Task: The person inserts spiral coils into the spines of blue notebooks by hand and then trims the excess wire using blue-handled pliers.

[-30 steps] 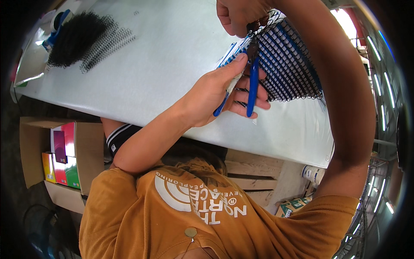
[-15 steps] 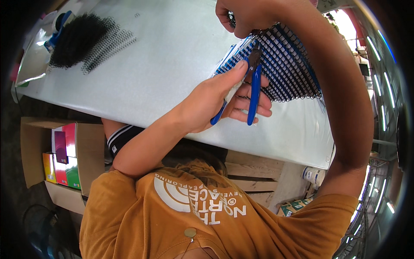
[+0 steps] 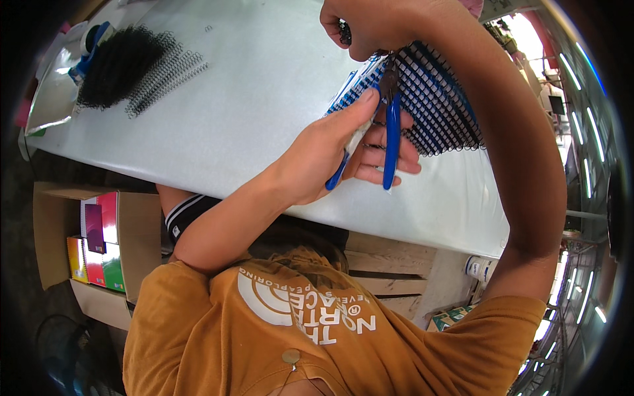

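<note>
My left hand [image 3: 347,148] grips cutting pliers [image 3: 392,138] with blue handles, the thumb over one handle and the fingers spread behind the other. Their dark jaws point up at the near end of a stack of spiral-bound notebooks [image 3: 439,105], whose black wire coils run in rows between blue and white edges. At the top, my right hand [image 3: 370,30] is closed around a bit of black coil wire [image 3: 345,33], just above the jaws. What lies under its fingers is hidden. My right forearm covers part of the stack's right side.
On the white table [image 3: 257,86], a heap of loose black wire coils [image 3: 129,66] lies far left, beside a blue tape dispenser [image 3: 92,49]. One small wire scrap [image 3: 209,28] sits apart. Below left stands an open cardboard box [image 3: 142,244] of colourful notebooks [image 3: 99,261]; a white tub [image 3: 480,268] stands lower right.
My right hand has shifted slightly left with the coil wire. The pliers in my left hand have moved only a little, and their handles stay spread.
</note>
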### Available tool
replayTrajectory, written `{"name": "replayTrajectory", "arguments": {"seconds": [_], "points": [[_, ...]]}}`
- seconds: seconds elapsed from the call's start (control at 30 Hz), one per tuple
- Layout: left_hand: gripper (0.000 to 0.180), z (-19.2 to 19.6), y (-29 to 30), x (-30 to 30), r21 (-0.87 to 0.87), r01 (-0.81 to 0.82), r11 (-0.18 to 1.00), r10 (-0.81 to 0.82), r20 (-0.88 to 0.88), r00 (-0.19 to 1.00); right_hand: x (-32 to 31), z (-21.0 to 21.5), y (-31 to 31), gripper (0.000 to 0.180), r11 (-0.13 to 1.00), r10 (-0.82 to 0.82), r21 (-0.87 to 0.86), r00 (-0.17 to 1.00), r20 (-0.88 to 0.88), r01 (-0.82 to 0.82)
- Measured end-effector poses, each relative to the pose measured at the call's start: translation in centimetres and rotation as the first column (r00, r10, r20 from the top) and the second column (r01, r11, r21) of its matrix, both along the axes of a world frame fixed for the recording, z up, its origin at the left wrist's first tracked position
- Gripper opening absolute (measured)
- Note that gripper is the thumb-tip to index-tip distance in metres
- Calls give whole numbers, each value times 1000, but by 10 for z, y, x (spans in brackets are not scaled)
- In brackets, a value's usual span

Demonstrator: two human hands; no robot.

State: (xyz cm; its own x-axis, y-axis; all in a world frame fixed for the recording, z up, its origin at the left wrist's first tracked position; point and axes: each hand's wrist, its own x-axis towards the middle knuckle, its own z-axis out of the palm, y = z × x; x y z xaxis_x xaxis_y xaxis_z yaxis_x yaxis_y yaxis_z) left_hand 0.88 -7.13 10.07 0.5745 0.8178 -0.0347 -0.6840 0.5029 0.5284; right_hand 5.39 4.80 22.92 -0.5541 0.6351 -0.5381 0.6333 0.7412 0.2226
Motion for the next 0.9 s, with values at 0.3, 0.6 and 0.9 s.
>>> {"name": "replayTrajectory", "arguments": {"seconds": [0.3,0.6,0.9], "points": [[56,-22,-1,-9,143,137,980,-168,232,958,3,1,-7,23,999,-34,35,995,-96,37],[57,-25,20,-2,213,164,963,-250,484,839,3,0,-9,24,995,-48,78,987,-152,60],[60,6,4,-3,170,105,980,-118,71,990,14,4,4,18,934,-355,-161,882,-310,319]]}}
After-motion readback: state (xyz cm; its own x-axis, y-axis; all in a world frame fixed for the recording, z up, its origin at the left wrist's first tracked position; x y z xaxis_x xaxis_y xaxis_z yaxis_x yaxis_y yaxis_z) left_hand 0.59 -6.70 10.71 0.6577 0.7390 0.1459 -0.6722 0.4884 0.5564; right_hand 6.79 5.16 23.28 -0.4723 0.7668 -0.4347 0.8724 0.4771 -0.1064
